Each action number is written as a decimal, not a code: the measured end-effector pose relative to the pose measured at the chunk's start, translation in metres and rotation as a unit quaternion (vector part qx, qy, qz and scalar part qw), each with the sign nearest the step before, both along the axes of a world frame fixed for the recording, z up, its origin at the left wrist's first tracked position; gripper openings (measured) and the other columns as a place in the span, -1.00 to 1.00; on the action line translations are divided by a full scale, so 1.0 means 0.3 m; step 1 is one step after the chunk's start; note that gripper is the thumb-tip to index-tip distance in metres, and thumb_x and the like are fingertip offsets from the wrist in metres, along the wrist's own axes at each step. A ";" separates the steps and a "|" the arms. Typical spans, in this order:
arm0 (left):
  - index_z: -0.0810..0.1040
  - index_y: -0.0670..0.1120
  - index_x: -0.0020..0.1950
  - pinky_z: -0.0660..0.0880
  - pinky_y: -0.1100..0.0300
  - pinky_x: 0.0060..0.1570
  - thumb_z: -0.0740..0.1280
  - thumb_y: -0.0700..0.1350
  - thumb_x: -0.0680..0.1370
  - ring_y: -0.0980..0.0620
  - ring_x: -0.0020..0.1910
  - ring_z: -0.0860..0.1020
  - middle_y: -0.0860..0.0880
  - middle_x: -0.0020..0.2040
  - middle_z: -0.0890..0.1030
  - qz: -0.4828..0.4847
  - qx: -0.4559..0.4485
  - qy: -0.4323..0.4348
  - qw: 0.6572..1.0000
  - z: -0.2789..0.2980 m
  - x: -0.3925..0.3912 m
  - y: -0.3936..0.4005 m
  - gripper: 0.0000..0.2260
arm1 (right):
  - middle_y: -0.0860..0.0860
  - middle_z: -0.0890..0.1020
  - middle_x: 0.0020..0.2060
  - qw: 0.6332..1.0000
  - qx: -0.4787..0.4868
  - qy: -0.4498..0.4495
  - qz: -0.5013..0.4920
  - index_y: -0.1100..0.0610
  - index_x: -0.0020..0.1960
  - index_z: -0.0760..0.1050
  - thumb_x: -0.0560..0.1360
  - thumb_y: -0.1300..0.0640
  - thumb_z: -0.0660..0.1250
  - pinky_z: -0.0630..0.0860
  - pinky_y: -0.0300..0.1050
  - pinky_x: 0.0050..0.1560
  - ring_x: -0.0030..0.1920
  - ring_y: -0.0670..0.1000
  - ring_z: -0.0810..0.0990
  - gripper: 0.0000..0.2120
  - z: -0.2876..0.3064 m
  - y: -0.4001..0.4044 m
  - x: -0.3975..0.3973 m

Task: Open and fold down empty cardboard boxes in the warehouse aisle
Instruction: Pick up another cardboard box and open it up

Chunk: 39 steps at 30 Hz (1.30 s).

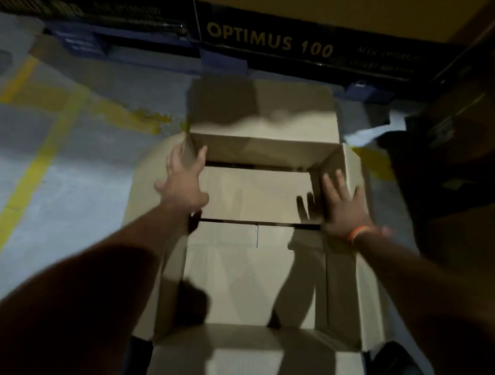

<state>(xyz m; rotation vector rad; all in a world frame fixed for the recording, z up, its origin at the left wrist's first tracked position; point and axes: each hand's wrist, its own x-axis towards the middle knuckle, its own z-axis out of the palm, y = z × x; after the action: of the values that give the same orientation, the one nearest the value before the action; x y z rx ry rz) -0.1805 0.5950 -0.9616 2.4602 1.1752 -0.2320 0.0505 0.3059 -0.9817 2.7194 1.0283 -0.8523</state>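
Open cardboard box on the floor, flaps splayed. Left hand spread flat against the left wall, right hand fingers straight on the right wall, gripping nothing.

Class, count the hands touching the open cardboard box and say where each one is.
2. The left hand rests spread on the cardboard box at its left wall's far corner; the right hand lies flat against the right wall's inner face.

Both hands — L, R — open, fingers spread, arms outstretched
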 end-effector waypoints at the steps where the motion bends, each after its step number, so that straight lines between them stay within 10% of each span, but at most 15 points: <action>1: 0.09 0.35 0.58 0.26 -0.40 0.33 0.47 -0.15 0.41 -0.18 0.62 -0.09 -0.05 0.63 -0.23 0.026 0.023 0.003 0.999 -0.004 -0.080 -0.085 -0.10 | -0.14 -0.40 0.56 1.000 -0.004 -0.010 -0.002 -0.30 0.52 -0.47 0.35 -0.16 0.31 0.30 0.56 0.31 0.59 0.32 -0.13 0.09 -0.002 -0.086 -0.103; 4: 0.35 0.24 0.53 0.33 -0.26 0.41 0.39 -0.18 0.54 -0.29 0.56 0.15 -0.14 0.65 -0.05 0.105 -0.007 0.049 0.993 -0.054 -0.313 -0.284 -0.39 | -0.14 -0.37 0.54 0.999 0.028 -0.031 -0.016 -0.20 0.62 -0.18 0.49 0.42 0.08 0.19 0.26 0.53 0.59 0.28 -0.19 -0.10 -0.048 -0.312 -0.374; 7: 0.26 0.13 0.61 0.47 -0.04 0.32 0.27 -0.17 0.60 -0.25 0.32 0.51 -0.22 0.43 0.42 0.094 -0.063 0.102 0.988 -0.012 -0.402 -0.304 -0.41 | -0.11 -0.40 0.54 0.998 -0.005 0.004 -0.067 -0.18 0.63 -0.08 0.46 0.55 0.05 -0.07 0.19 0.56 0.54 0.12 -0.39 -0.06 -0.011 -0.377 -0.486; 12: 0.26 0.11 0.62 0.53 -0.01 0.20 0.22 -0.36 0.52 -0.30 0.19 0.57 -0.24 0.25 0.61 0.081 -0.079 -0.030 0.993 0.268 -0.366 -0.298 -0.29 | 0.13 -0.17 0.63 0.995 0.023 -0.085 0.035 0.02 0.64 -0.07 0.50 0.42 0.13 -0.21 0.26 0.52 0.59 0.29 -0.23 -0.19 0.201 -0.278 -0.556; 16: 0.18 0.11 0.63 0.51 0.08 0.04 0.22 -0.38 0.50 -0.26 0.12 0.59 -0.19 0.18 0.66 0.033 -0.063 -0.039 0.997 0.482 -0.408 -0.334 -0.24 | 0.05 0.36 0.47 0.993 0.099 0.063 0.033 -0.05 0.56 0.18 0.52 0.20 0.29 0.31 0.05 0.45 0.44 0.13 0.34 -0.35 0.320 -0.152 -0.664; 24: 0.30 0.14 0.59 0.52 0.03 0.26 0.22 -0.31 0.58 -0.25 0.28 0.54 -0.19 0.39 0.54 0.082 -0.089 -0.104 0.987 0.775 -0.568 -0.366 -0.38 | 0.01 0.42 0.29 0.968 -0.058 0.229 0.080 -0.02 0.29 0.36 0.37 -0.30 0.34 0.44 0.26 0.25 0.23 0.17 0.47 -0.40 0.429 -0.062 -0.902; 31: 0.32 0.20 0.57 0.59 0.07 -0.05 0.13 -0.41 0.56 -0.22 0.04 0.62 -0.15 0.45 0.49 0.099 -0.091 -0.153 0.979 0.841 -0.571 -0.352 -0.31 | 0.09 0.57 0.09 0.945 -0.141 0.292 0.044 0.13 0.22 0.52 0.56 0.03 0.28 0.50 0.10 0.14 0.06 0.10 0.54 -0.71 0.589 -0.024 -0.833; 35: 0.30 0.22 0.57 0.57 0.14 -0.22 0.12 -0.43 0.57 -0.03 -0.03 0.61 -0.10 0.48 0.47 0.101 -0.104 -0.183 0.972 0.884 -0.547 -0.349 -0.29 | 0.18 0.52 0.33 0.973 -0.055 0.218 0.048 0.15 0.48 0.36 0.58 0.03 0.31 0.49 0.03 0.26 0.30 0.20 0.52 -0.50 0.582 0.038 -0.768; 39: 0.28 0.25 0.57 0.58 0.10 -0.20 0.15 -0.45 0.56 0.07 -0.14 0.56 -0.07 0.48 0.48 0.088 -0.107 -0.200 0.970 0.912 -0.531 -0.350 -0.25 | 0.12 0.43 0.24 0.970 0.199 -0.120 0.073 0.11 0.45 0.28 0.42 0.12 0.38 0.47 0.05 0.19 0.22 0.16 0.44 -0.37 0.588 0.120 -0.695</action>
<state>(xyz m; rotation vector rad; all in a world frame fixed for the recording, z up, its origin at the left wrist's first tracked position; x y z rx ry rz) -0.3398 0.4901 -0.6880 2.0744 1.1139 0.1736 -0.1579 0.3419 -0.8052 2.9112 1.4522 -0.3043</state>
